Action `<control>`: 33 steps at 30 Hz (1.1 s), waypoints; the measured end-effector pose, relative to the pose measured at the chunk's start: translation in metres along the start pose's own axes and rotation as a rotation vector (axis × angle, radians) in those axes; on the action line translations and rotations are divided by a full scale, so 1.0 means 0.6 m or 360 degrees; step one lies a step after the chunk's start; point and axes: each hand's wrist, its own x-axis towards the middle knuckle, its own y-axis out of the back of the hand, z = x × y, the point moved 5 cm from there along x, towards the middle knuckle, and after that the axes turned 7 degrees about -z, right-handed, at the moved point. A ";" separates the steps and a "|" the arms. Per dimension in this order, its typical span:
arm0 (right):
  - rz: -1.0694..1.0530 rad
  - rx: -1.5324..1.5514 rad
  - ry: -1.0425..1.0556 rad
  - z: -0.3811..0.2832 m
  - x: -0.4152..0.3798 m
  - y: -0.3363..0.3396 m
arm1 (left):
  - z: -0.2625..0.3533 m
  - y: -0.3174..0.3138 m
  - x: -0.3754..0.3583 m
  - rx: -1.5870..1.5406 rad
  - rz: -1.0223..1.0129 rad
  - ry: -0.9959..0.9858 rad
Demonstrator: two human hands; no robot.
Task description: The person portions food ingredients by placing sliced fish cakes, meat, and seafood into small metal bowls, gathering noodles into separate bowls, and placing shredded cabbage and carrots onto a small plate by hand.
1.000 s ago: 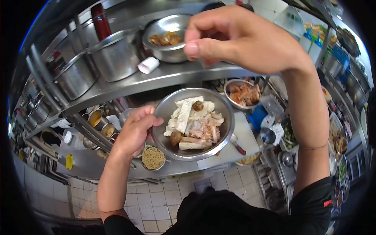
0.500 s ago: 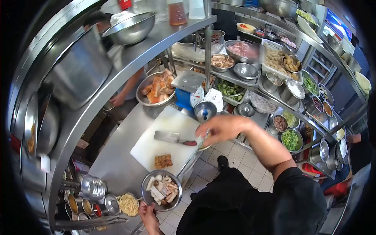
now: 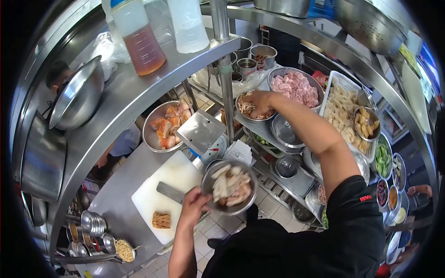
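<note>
My left hand (image 3: 194, 205) grips the near-left rim of a steel bowl (image 3: 254, 192), which holds pale sliced meat (image 3: 230, 186) and hangs over the front edge of the worktop. At the rack, my right hand (image 3: 259, 103) reaches down into a smaller bowl of brownish sliced meat (image 3: 244, 107); its fingertips are hidden among the slices. Left of the held bowl lies a white cutting board (image 3: 178, 169). On it rest a cleaver (image 3: 170, 191), its handle hidden behind my left hand, and a brown browned-looking block of food (image 3: 161, 220).
A kitchen scale (image 3: 200, 132) and a bowl of reddish meat chunks (image 3: 168, 124) stand behind the board. Raw pink meat (image 3: 295, 88) and a white basket of pale pieces (image 3: 345, 111) sit on the rack. An overhead steel shelf (image 3: 134, 97) crosses the upper left; another person stands beyond it.
My left hand has lifted the bowl from the board's near corner, carrying it up and right. My right hand has moved from above the cleaver handle into the rack's sliced-meat bowl. The view has shifted.
</note>
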 end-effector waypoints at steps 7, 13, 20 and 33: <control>0.0355 0.0151 0.0190 0.015 0.031 -0.031 | 0.004 -0.114 0.173 -0.0060 -0.0088 -0.0076; 0.0604 0.0720 0.0387 0.075 0.019 0.014 | 0.013 -0.124 0.207 -0.0093 -0.0042 -0.0035; 0.0580 0.0155 0.0040 0.015 -0.015 -0.037 | 0.013 -0.135 0.223 -0.0092 0.0003 -0.0029; 0.1063 0.0926 0.0283 0.075 -0.041 0.034 | 0.018 -0.140 0.245 -0.0086 -0.0125 -0.0058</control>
